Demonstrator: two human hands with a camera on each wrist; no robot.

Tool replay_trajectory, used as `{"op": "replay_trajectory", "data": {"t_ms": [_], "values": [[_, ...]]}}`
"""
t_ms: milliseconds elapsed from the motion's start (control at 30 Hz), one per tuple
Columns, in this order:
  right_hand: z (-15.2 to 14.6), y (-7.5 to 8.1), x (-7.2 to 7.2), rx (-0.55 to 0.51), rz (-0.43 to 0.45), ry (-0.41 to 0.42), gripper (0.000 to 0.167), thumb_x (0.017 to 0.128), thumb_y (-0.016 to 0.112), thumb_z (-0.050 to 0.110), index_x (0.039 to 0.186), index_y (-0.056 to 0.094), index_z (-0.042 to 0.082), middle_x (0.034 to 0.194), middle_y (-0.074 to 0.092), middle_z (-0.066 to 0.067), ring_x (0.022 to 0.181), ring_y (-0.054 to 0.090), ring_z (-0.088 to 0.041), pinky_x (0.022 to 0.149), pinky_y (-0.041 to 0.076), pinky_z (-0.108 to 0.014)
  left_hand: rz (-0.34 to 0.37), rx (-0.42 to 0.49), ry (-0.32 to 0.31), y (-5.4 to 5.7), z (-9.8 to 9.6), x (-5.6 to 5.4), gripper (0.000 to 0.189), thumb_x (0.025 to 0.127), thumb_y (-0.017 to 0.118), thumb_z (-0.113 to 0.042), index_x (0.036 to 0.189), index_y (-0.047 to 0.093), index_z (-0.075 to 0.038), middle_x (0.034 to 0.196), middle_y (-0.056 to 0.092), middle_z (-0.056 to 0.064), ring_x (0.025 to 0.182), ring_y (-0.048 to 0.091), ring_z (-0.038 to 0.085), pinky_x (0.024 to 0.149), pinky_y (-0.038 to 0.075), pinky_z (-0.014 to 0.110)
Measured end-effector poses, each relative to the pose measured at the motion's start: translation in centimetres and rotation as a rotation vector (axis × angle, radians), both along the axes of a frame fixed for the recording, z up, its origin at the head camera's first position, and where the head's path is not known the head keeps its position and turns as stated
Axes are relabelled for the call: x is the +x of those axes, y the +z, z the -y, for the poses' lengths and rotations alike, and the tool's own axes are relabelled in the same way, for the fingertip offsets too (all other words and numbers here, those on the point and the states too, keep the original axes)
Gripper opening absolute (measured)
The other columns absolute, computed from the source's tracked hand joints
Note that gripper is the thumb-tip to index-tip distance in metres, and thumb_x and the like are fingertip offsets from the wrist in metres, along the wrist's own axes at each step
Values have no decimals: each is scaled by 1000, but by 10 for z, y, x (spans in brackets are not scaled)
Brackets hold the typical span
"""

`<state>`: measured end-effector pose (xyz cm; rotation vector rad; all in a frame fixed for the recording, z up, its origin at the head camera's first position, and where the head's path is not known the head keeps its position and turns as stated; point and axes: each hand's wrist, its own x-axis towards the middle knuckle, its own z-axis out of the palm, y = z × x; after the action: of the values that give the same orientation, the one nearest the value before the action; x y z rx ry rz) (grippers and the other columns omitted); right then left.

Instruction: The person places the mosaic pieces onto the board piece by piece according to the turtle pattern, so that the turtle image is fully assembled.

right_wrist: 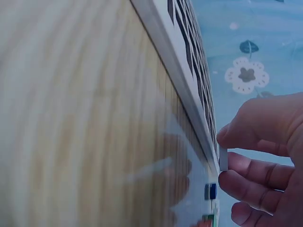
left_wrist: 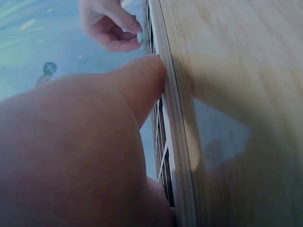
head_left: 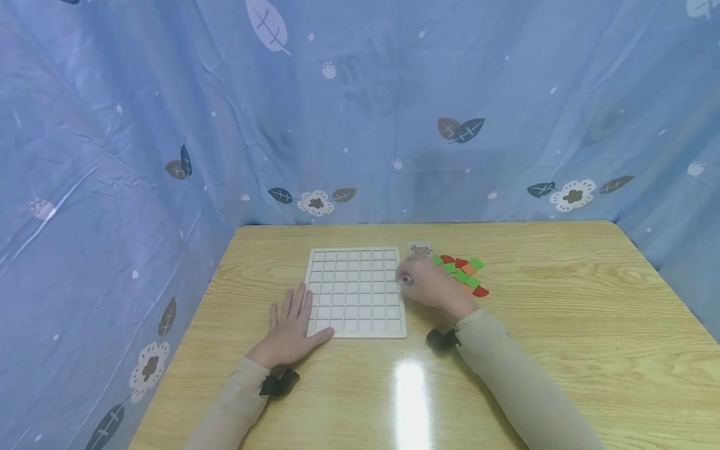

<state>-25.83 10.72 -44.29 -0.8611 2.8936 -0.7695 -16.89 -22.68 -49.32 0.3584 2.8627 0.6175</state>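
A white square board (head_left: 355, 292), divided into a grid of square cells, lies flat on the table. My left hand (head_left: 289, 325) rests at its left side with straight fingers, the thumb over the near left corner. My right hand (head_left: 427, 281) is by the board's right edge. Between its thumb and fingers it pinches a small, thin white piece (right_wrist: 223, 158), which also shows edge-on in the left wrist view (left_wrist: 139, 37). Just right of that hand lie flat green, red and orange pieces (head_left: 471, 280), partly hidden behind it.
A small printed card (head_left: 420, 247) lies beyond my right hand, partly covered by it. The wooden table (head_left: 568, 319) extends to the right and front. A blue patterned curtain (head_left: 382, 112) hangs along the table's back and sides.
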Motion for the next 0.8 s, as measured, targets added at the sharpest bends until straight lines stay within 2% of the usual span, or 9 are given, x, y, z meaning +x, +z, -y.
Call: {"op": "replay_trajectory", "data": {"t_ms": [133,233,367,600,800], "values": [[9,-1,4,7,10,12,21,86,72,4,107,76,4,107,70,-8,102,65,-25,90,57,-42,4,-12,5,0,2,1,109,98,49,-73,167,4,-2,175,-12,15,160,-16,42,121,-12,71],[16,-5,4,-12,-6,29,22,85,71,3,106,76,4,104,70,-7,99,62,-22,88,55,-39,9,-17,10,0,5,1,108,98,48,-73,167,4,-2,175,-12,15,160,-15,42,121,-11,72],[27,-6,6,-47,7,57,18,88,69,4,105,76,4,103,70,-5,96,61,-20,86,55,-38,5,-15,8,1,7,0,109,98,48,-73,167,5,-1,175,-11,16,160,-15,43,120,-12,73],[55,3,2,-73,73,57,20,95,70,11,113,75,5,109,69,-4,99,63,-18,90,56,-38,-19,-5,-4,5,3,1,108,99,51,-70,166,8,2,175,-6,20,159,-11,47,120,-10,74],[84,12,-8,-23,17,54,20,97,72,14,115,75,7,109,66,-4,101,63,-20,94,55,-38,-7,4,-3,6,-3,3,107,99,52,-69,166,8,2,175,-6,20,160,-10,47,120,-9,74]]}}
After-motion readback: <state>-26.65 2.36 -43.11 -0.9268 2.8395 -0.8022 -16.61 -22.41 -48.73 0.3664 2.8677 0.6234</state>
